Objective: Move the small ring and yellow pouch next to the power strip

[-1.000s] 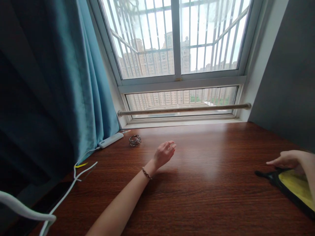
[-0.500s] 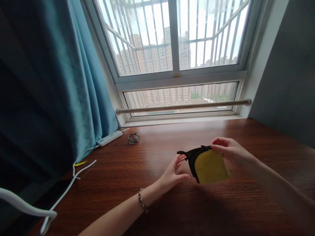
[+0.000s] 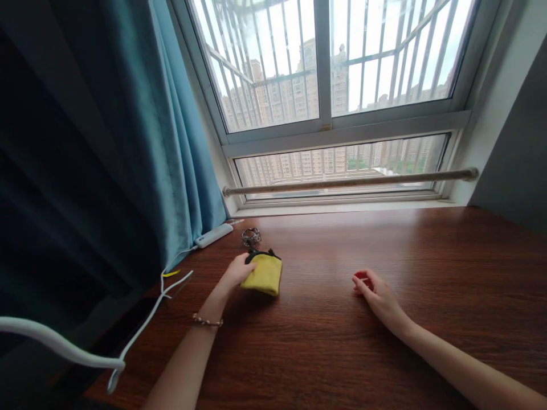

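A small yellow pouch [image 3: 264, 274] with a black zipper top lies on the dark wooden table [image 3: 427, 267], left of the middle. My left hand [image 3: 235, 272] grips its left edge; a beaded bracelet sits on that wrist. My right hand [image 3: 376, 295] rests on the table well to the right of the pouch, fingers loosely curled with nothing in them. Just beyond the pouch lies a metal ring-shaped bracelet [image 3: 250, 236].
A white power strip [image 3: 213, 236] lies at the table's back left with white cables [image 3: 145, 319] trailing off the left edge. A teal curtain [image 3: 128, 142] hangs along the left. A window with a wooden rod [image 3: 350, 181] runs along the far side; a grey wall stands at right.
The pouch passed from my right hand to my left and went left, down onto the table near the metal bracelet. My right hand let go and dropped to the table.
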Motion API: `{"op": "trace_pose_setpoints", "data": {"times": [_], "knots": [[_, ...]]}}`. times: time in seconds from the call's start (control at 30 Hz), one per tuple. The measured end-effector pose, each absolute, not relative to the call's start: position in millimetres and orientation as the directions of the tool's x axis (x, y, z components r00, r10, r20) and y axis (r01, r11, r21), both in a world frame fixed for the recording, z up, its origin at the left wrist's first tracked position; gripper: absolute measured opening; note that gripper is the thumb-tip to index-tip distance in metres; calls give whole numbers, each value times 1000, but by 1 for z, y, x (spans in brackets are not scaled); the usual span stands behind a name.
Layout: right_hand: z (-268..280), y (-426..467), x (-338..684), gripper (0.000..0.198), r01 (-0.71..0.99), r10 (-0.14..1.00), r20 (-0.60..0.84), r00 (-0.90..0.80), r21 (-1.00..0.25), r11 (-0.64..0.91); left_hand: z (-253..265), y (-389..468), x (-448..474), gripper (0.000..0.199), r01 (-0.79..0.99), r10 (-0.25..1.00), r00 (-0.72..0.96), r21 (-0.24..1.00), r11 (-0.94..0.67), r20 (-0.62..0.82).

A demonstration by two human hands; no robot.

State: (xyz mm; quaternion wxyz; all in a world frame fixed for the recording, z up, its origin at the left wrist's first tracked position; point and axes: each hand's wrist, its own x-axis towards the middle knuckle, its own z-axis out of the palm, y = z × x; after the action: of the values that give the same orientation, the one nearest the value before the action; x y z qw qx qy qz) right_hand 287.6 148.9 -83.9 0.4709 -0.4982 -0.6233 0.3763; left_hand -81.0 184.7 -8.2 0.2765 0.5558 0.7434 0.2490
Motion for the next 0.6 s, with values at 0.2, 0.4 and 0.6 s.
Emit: {"op": "trace_pose_setpoints", "data": {"times": [0.2,0.4,0.6], "knots": [[-84,148,286,36,331,972,217,-90,-914,234,-6,179,-135,40,780,793,-595,331,531,130],[-81,145,286,34,363,967,228,-112,-896,254,-48,194,-114,55,855,852,-507,203,478,130],[-80,145,285,30,387,954,264,-141,-872,299,-64,204,-122,60,908,921,-387,186,375,34]]}}
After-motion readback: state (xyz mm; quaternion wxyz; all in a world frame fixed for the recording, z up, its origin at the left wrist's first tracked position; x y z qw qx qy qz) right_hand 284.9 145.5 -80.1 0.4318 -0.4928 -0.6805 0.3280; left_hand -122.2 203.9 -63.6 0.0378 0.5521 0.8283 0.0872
